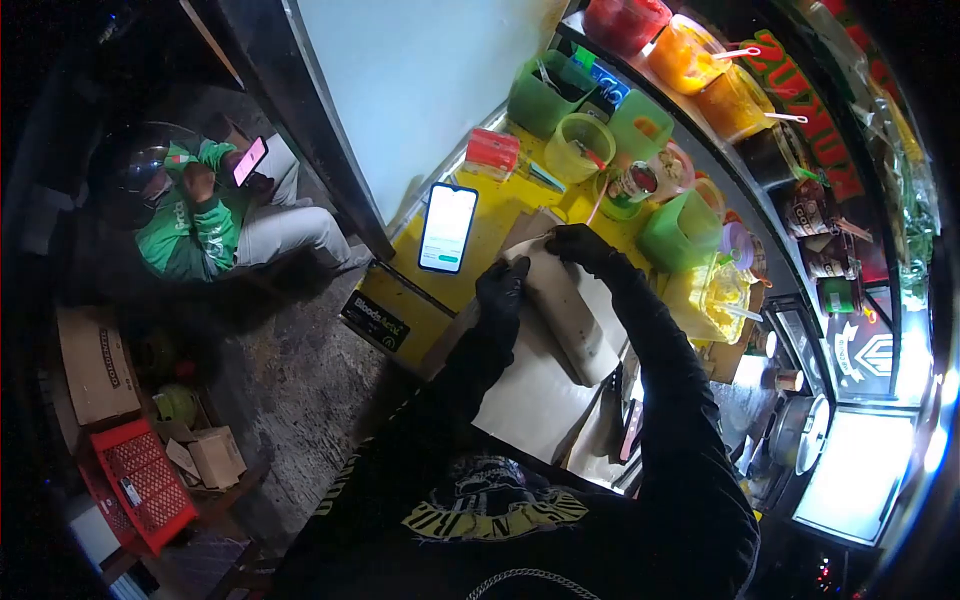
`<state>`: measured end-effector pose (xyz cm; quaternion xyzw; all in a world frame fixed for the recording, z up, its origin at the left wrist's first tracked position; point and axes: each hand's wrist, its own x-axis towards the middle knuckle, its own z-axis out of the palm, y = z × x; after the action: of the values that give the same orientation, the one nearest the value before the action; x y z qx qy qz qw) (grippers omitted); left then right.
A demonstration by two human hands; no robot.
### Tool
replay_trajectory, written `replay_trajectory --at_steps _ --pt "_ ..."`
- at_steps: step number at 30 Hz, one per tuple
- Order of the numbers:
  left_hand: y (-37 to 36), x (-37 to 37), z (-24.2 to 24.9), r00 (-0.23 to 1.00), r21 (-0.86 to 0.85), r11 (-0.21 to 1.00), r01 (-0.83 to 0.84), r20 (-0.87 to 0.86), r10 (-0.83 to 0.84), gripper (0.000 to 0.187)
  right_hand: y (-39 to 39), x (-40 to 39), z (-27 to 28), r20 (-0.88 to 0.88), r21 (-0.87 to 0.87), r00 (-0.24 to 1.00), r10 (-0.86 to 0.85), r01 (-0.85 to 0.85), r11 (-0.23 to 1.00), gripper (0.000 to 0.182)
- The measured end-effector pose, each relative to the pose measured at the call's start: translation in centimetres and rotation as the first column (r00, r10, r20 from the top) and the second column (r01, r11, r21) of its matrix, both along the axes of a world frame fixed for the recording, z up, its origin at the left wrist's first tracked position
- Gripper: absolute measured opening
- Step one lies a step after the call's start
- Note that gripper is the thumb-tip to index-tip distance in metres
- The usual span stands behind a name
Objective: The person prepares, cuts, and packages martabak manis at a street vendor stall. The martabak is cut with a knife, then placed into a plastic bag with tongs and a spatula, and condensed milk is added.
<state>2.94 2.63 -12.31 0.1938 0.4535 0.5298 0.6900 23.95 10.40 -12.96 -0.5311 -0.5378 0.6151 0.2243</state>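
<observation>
A long package wrapped in brown paper (570, 315) lies slantwise across a flat sheet of brown paper (520, 405) on the yellow counter. My left hand (502, 287), in a black glove, is closed on the left side of the package near its far end, thumb on the paper. Also gloved in black, my right hand (578, 246) grips the far end, fingers bent over the wrapping. What is inside the paper is hidden. Just beyond my left hand, a phone (449, 228) with a lit screen lies on the counter.
Green tubs (680, 236) and a yellow container (578, 148) line the back right. Jars of coloured fillings (686, 55) stand on the shelf above. A red box (492, 152) sits near the wall. At left, a seated person in green (190, 235) holds a phone.
</observation>
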Motion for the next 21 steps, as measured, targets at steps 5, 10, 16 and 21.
replay_trajectory --at_steps 5,10,16,21 --pt "-1.0 0.9 -3.4 0.926 0.1 0.995 -0.015 -0.374 0.052 0.02 0.0 0.5 -1.3 -0.049 -0.045 0.999 -0.013 0.01 0.999 0.027" --pt "-1.3 -0.1 -3.3 0.98 0.375 0.926 0.038 -0.193 0.038 0.022 2.9 -0.2 0.7 0.428 0.503 0.903 -0.03 -0.21 0.839 0.022" --pt "-1.4 -0.5 0.9 0.855 0.44 0.884 0.157 -0.509 0.102 0.015 7.4 -3.0 -1.3 0.8 0.584 0.28 -0.53 -0.568 0.58 0.011" --pt "-0.5 0.9 0.0 0.948 0.102 0.991 0.081 -0.316 -0.045 0.012 4.5 -3.1 2.7 0.797 0.579 0.473 -0.376 -0.421 0.698 0.015"
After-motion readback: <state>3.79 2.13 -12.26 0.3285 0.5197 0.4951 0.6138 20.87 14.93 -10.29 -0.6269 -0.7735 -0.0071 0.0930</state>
